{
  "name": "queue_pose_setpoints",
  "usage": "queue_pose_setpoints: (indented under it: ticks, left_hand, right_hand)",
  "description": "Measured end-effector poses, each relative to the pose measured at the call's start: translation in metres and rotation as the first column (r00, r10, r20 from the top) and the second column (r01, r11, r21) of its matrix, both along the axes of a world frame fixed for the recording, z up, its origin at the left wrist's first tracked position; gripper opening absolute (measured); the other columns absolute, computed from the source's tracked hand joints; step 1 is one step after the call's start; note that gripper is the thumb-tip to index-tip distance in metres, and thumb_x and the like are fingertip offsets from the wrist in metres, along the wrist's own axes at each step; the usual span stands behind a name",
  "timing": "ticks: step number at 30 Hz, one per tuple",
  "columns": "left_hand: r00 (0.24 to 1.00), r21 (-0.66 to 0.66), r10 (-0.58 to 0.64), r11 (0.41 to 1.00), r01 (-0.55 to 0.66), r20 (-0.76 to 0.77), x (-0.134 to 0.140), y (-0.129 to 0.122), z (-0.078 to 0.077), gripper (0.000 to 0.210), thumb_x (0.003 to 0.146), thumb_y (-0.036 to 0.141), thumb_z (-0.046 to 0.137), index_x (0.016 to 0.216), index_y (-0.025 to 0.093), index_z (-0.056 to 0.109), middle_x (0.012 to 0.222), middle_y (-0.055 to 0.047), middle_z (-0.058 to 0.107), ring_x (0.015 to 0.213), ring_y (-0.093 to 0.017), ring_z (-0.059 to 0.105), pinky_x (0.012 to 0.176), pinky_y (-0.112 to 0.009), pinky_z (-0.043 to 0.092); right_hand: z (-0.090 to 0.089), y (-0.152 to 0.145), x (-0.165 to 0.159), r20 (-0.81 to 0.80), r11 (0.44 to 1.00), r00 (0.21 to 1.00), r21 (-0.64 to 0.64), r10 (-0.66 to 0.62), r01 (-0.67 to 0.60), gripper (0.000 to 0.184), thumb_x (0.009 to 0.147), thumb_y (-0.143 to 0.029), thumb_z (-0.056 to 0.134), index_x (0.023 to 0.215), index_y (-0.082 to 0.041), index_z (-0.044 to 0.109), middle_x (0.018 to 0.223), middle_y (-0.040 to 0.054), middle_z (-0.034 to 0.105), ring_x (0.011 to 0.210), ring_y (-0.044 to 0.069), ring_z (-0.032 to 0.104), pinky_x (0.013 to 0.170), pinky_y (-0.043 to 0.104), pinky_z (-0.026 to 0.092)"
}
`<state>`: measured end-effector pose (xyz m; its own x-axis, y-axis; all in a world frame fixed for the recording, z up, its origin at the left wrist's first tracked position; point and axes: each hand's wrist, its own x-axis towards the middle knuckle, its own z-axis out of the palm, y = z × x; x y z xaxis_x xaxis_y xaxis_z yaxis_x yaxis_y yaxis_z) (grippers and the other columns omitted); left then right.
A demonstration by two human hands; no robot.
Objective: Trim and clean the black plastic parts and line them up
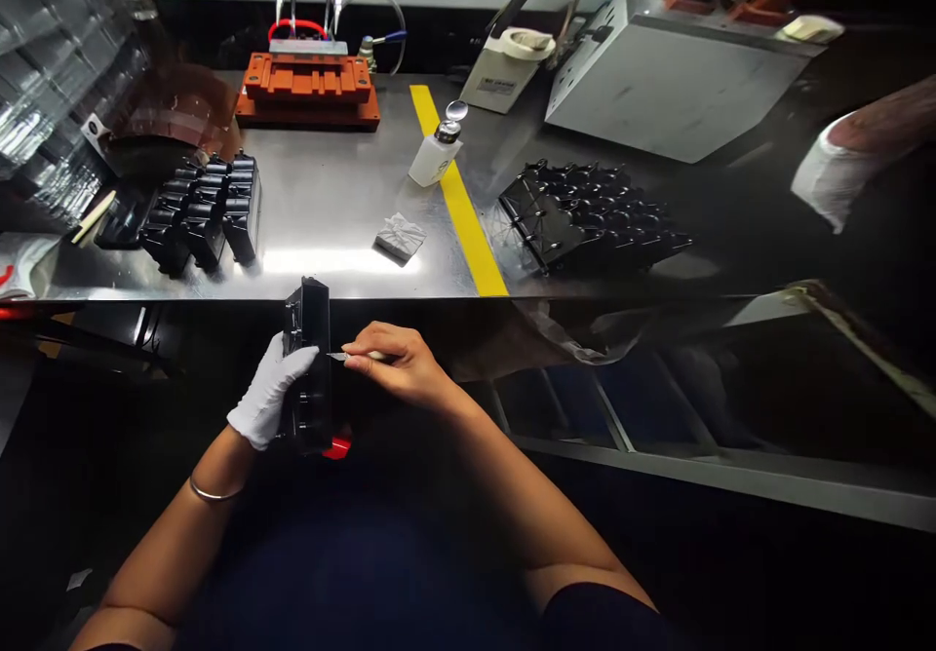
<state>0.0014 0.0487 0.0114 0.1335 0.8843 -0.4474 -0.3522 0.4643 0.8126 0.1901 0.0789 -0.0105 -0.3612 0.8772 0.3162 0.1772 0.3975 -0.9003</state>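
Note:
In my gloved left hand (270, 388) I hold a black plastic housing (316, 378) upright, just off the front edge of the bench, with the thumb across its face. My bare right hand (395, 363) pinches a small craft knife (338, 356) with a pale handle. Its pointed blade reaches the right edge of the housing; whether it touches cannot be made out. On the bench beyond lies a folded white cloth pad (401, 239), and behind that stands a white pump bottle (437, 154) with a metal top.
Rows of black housings (209, 208) stand at left, and a stack of black parts (592, 212) lies right of a yellow tape strip (468, 222). An orange fixture (307, 86) and a grey metal box (680, 66) are at the back. Another person's white-gloved hand (830, 173) appears at right.

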Motion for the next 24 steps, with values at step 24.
queue_pose_setpoints:
  ticks: [24]
  left_hand:
    - [0.954, -0.068, -0.297, 0.952, 0.299, 0.040, -0.020, -0.022, 0.008, 0.037, 0.075, 0.046, 0.066, 0.102, 0.022, 0.058, 0.078, 0.000, 0.058, 0.060, -0.012, 0.051, 0.058, -0.027, 0.044]
  right_hand:
    - [0.024, 0.015, 0.026, 0.132, 0.992, 0.989, 0.112, -0.073, 0.058, 0.015, 0.081, -0.034, 0.068, 0.089, -0.023, 0.076, 0.078, 0.0042, 0.068, 0.066, 0.014, 0.062, 0.058, 0.026, 0.049]
